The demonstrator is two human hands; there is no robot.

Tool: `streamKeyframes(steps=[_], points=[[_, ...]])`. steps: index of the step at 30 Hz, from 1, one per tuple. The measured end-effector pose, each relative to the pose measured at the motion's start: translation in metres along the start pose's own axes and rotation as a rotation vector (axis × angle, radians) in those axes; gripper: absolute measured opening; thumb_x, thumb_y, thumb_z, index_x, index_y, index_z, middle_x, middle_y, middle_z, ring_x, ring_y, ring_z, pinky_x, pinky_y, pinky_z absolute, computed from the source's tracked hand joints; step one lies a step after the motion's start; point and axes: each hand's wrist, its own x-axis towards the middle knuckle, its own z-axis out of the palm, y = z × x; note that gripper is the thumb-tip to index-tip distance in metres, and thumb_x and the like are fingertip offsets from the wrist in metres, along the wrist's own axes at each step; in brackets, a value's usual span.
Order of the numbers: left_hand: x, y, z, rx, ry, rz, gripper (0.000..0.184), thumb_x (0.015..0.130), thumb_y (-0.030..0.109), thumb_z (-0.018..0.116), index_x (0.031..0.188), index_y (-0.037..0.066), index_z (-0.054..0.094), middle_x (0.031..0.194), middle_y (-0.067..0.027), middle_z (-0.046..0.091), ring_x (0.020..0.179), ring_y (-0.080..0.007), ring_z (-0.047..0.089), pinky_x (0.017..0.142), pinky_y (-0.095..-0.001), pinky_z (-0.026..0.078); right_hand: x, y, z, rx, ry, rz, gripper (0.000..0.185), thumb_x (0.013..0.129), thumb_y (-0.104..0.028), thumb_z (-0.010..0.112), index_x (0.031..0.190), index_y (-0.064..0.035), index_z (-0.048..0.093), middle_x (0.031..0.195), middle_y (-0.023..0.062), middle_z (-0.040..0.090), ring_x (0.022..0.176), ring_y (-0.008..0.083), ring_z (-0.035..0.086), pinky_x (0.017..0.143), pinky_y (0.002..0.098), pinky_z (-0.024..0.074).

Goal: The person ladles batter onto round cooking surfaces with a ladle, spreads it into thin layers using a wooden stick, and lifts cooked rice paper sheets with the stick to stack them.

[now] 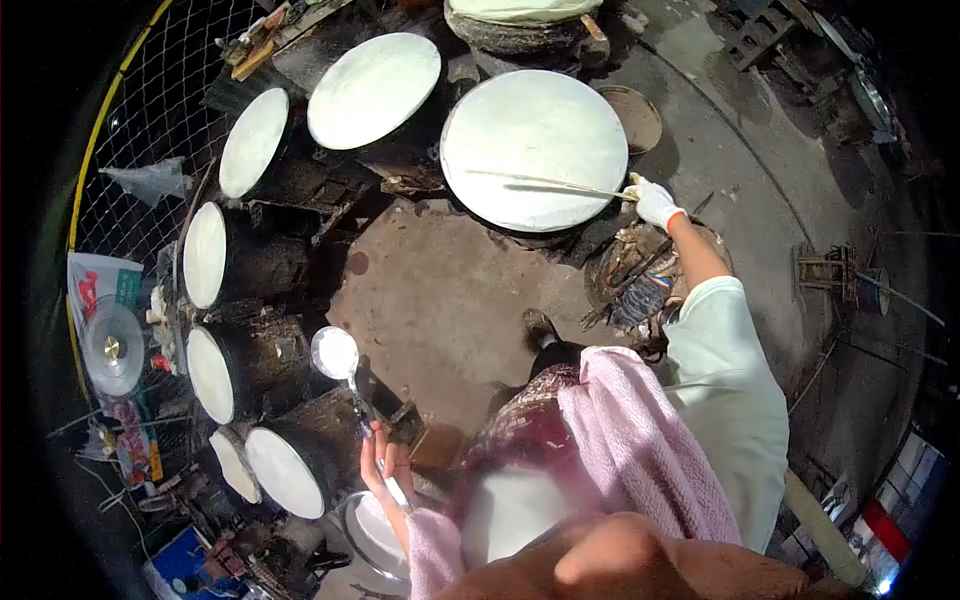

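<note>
My left hand is closed around the handle of a ladle, whose round bowl looks white and points away from me. In my right hand, which wears a white glove with an orange cuff, is the end of a long thin stick. The stick stretches leftward across a large round white top; whether it touches the surface I cannot tell. Beside my left wrist stands a metal basin with something pale in it.
More round white tops, such as one and another, curve around on dark stands. Near my right arm is a cluttered stump-like stand with a dark bundle. Wire mesh borders the left. A round pan sits behind the largest top.
</note>
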Motion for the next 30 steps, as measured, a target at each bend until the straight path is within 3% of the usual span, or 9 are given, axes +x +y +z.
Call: streamKeyframes(steps=[6,8,10,18,19,23,26,28,30], points=[[0.000,0.009,-0.008,-0.016,-0.044,-0.007,0.030,0.101,0.019,0.035,0.118,-0.003,0.048,0.061,0.0042,0.038,0.043,-0.0035,0.035,0.052,-0.0222,0.030,-0.004,-0.009,0.004,0.089,0.149,-0.007,0.021,0.081,-0.009,0.050,0.074,-0.0054,0.068,0.120,0.0243,0.057,0.107,0.0332,0.056,0.090,0.0394,0.0441],[-0.002,0.016,-0.017,-0.021,-0.039,-0.002,0.031,0.101,0.019,0.035,0.118,-0.003,0.048,0.062,0.0033,0.039,0.043,-0.0040,0.035,0.053,-0.0228,0.031,0.002,-0.010,0.008,0.205,0.089,0.058,0.034,0.084,-0.006,0.048,0.117,-0.0031,0.056,0.097,0.0173,0.065,0.088,0.0272,0.061,0.079,0.0345,0.0476],[-0.006,0.022,-0.027,-0.035,-0.038,0.017,0.031,0.101,0.019,0.035,0.119,-0.003,0.048,0.063,0.0026,0.040,0.043,-0.0043,0.036,0.054,-0.0232,0.033,0.007,-0.001,0.029,0.522,0.047,0.185,0.068,0.090,-0.004,0.048,0.147,0.0003,0.013,0.071,0.0076,0.062,0.063,0.0170,0.058,0.059,0.0302,0.0475],[-0.018,0.044,-0.074,-0.138,-0.123,0.077,0.031,0.100,0.018,0.035,0.118,-0.005,0.047,0.064,0.0019,0.040,0.043,-0.0059,0.037,0.051,-0.0234,0.035,-0.047,-0.072,0.059,0.322,-0.018,0.125,0.070,0.087,0.001,0.044,0.147,0.0007,0.007,0.072,0.0077,0.062,0.063,0.0174,0.058,0.059,0.0297,0.0480],[-0.021,0.047,-0.078,-0.148,-0.141,0.086,0.031,0.102,0.017,0.032,0.119,-0.005,0.046,0.063,0.0014,0.038,0.044,-0.0062,0.037,0.053,-0.0247,0.035,-0.055,-0.071,0.076,0.498,0.001,0.207,0.045,0.089,-0.007,0.047,0.131,0.0085,0.040,0.069,0.0075,0.064,0.068,0.0178,0.062,0.069,0.0300,0.0487],[-0.035,0.051,-0.091,-0.214,-0.074,0.145,0.031,0.101,0.019,0.033,0.117,-0.005,0.044,0.062,0.0007,0.038,0.043,-0.0079,0.038,0.048,-0.0242,0.033,-0.086,-0.147,0.103,0.571,0.015,0.155,0.049,0.092,-0.010,0.045,0.135,0.0109,0.033,0.070,0.0077,0.062,0.068,0.0174,0.061,0.063,0.0298,0.0482],[-0.040,0.047,-0.119,-0.240,-0.094,0.186,0.032,0.102,0.019,0.032,0.118,-0.005,0.046,0.062,0.0009,0.038,0.043,-0.0069,0.038,0.050,-0.0240,0.033,-0.027,-0.126,0.213,1.477,-0.134,0.365,0.053,0.090,-0.009,0.049,0.137,0.0049,0.029,0.072,0.0058,0.061,0.069,0.0199,0.060,0.065,0.0314,0.0487],[-0.049,0.044,-0.121,-0.256,-0.115,0.221,0.033,0.102,0.019,0.032,0.119,-0.005,0.046,0.062,0.0014,0.038,0.044,-0.0064,0.038,0.051,-0.0245,0.034,-0.011,-0.167,0.222,1.282,-0.139,0.209,0.036,0.084,-0.003,0.053,0.120,-0.0015,0.048,0.072,0.0052,0.061,0.070,0.0206,0.060,0.067,0.0323,0.0487],[-0.065,0.039,-0.115,-0.247,-0.119,0.268,0.033,0.102,0.020,0.033,0.119,-0.005,0.046,0.062,0.0017,0.038,0.044,-0.0061,0.039,0.053,-0.0251,0.036,-0.001,-0.219,0.218,0.458,0.071,-0.157,0.019,0.077,0.002,0.055,0.095,-0.0023,0.059,0.073,0.0055,0.061,0.071,0.0203,0.060,0.068,0.0324,0.0487]])
